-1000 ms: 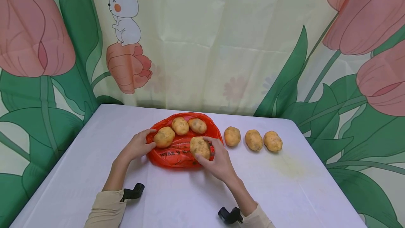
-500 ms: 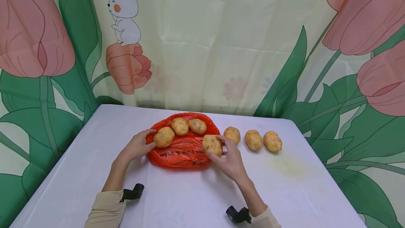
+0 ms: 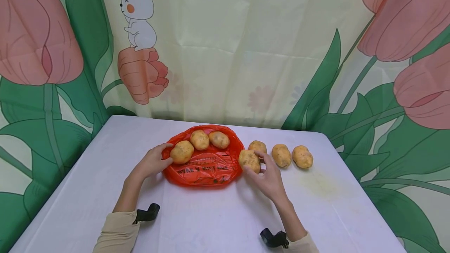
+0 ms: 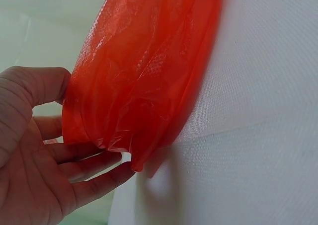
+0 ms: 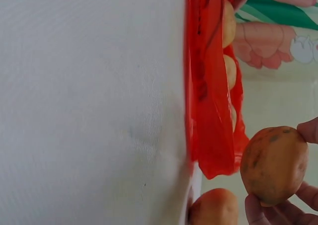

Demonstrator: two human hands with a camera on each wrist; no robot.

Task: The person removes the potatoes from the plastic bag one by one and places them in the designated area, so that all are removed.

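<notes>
A red plastic bag lies spread on the table with three potatoes on its back and left parts, one of them a potato close to my left fingers. My left hand holds the bag's left rim; the left wrist view has the thumb and fingers on either side of the red plastic. Just past the bag's right edge, my right hand grips a potato between thumb and fingers. In the right wrist view this potato is held up off the table.
To the right of the bag stands a row of three potatoes: a partly hidden potato behind the held one, a middle potato and an end potato. The white tablecloth reaches back to a tulip-printed curtain.
My right hand has carried the potato rightward, from above the bag to beyond its right edge. My left hand keeps its place at the left rim.
</notes>
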